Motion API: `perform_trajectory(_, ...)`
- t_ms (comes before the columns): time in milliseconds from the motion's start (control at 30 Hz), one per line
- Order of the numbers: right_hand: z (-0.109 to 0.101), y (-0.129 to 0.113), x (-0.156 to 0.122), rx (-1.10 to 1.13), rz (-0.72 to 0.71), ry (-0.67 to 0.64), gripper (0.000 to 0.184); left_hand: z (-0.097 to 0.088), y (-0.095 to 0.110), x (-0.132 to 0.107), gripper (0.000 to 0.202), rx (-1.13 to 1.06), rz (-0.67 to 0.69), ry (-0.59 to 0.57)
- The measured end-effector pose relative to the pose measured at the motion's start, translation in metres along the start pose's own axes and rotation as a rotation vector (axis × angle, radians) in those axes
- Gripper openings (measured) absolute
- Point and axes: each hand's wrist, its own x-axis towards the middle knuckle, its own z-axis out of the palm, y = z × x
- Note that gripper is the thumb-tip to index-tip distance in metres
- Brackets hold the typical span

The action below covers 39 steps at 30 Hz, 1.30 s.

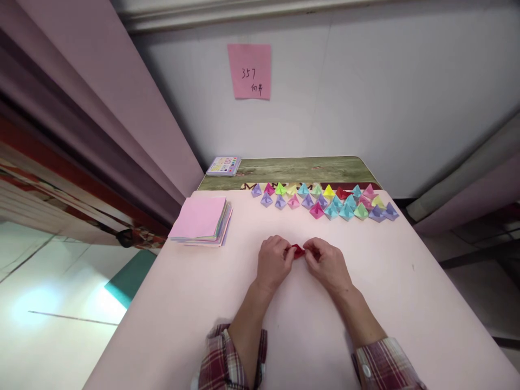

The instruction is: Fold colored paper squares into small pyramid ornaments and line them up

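A small folded red paper boat (298,251) is pinched between my two hands over the middle of the table. My left hand (275,260) grips its left end with thumb and fingers together. At the right end, my right hand (327,262) pinches the red paper the same way. The fingers hide both ends of the boat. Beyond my hands, several folded paper boats (346,210) in purple, pink, green, yellow, blue and red stand in rows near the far side.
To the left lies a stack of coloured square paper (199,219), pink on top. A small printed packet (223,166) rests at the far left corner. The pale tabletop (309,341) reaches toward a wall bearing a pink note (251,70). Curtains hang at the left.
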Motion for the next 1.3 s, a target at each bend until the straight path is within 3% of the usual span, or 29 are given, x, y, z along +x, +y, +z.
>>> perform_trajectory(167, 0.0, 0.0, 0.001, 0.012, 0.028, 0.011, 0.016, -0.001, 0.003, 0.0, 0.004, 0.02, 0.005, -0.032)
perform_trajectory(500, 0.0, -0.001, 0.002, 0.104, 0.107, 0.01, 0.023, 0.002, 0.012, 0.001, 0.02, 0.05, -0.006, -0.096)
perform_trajectory(700, 0.003, -0.001, 0.001, 0.118, 0.126, 0.035, 0.025, 0.007, 0.015, 0.002, 0.018, 0.092, -0.051, -0.096)
perform_trajectory(967, 0.007, -0.008, -0.002, -0.009, -0.042, 0.069, 0.019, 0.011, 0.017, 0.002, 0.012, 0.113, -0.09, -0.071)
perform_trajectory(1067, 0.009, -0.012, -0.005, -0.101, -0.054, 0.085, 0.011, 0.013, 0.016, 0.002, 0.011, 0.115, -0.085, -0.065)
perform_trajectory(1300, 0.012, -0.01, -0.008, -0.324, -0.092, 0.091, 0.013, 0.012, 0.016, 0.0, 0.013, 0.113, -0.097, -0.052)
